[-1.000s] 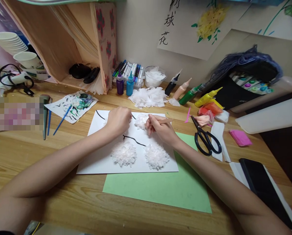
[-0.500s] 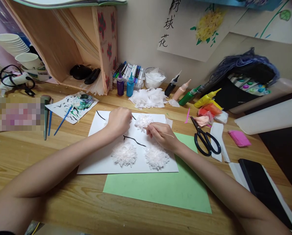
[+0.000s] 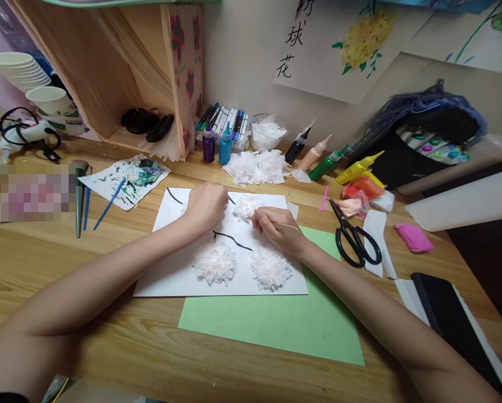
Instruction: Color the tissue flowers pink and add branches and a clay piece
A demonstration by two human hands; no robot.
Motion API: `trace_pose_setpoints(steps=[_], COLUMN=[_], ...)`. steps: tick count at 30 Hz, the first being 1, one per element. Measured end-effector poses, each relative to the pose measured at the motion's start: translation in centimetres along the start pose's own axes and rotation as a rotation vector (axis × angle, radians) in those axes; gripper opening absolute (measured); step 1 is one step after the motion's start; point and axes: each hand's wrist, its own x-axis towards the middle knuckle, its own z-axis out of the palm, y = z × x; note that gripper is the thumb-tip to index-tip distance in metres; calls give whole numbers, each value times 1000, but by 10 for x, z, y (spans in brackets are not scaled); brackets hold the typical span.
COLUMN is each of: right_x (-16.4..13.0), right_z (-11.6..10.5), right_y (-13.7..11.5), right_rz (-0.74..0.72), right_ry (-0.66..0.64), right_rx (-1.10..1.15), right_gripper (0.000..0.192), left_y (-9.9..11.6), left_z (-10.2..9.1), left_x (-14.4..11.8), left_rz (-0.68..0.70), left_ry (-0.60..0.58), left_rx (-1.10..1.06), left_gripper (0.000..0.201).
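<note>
A white sheet [image 3: 171,274] with black painted lines lies on the wooden desk. Two fluffy white tissue flowers [image 3: 214,263] [image 3: 270,268] sit on its near half, and a third tissue flower [image 3: 246,206] sits at its far edge. My left hand [image 3: 206,205] rests closed on the sheet just left of that third flower. My right hand [image 3: 276,226] pinches a thin wooden stick [image 3: 288,225], its tip at the third flower's right side.
A green sheet [image 3: 276,324] lies under the white one. Black scissors [image 3: 354,240], paint bottles [image 3: 326,164], markers [image 3: 226,120], a tissue pile [image 3: 257,166], a painted scrap with brushes [image 3: 125,179], stacked paper cups [image 3: 22,70] and a black phone [image 3: 452,319] surround them.
My right hand turned the stick from flat and broad-looking to thin edge-on and shifted slightly toward the far flower. My left hand stayed put.
</note>
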Motion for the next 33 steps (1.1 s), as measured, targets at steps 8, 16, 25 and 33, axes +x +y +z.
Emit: trace_pose_setpoints(steps=[8,16,25,33], right_x=[14,-8,-65,-63], right_z=[6,-24,-38,-13], right_y=[-11,3,17,-18], right_rz=[343,286,150,158], right_ry=[53,306,-111,-140], right_rx=[205,311,117,200], right_gripper=[49,49,25,28], left_y=[1,-2,-10,-4], left_z=[-1,-2,-2,-7], left_x=[0,0,5,3], left_rz=[10,99,162,210], left_ry=[-2,44,16,-30], left_rx=[-1,32,-122,-89], left_gripper=[22,23,33,39])
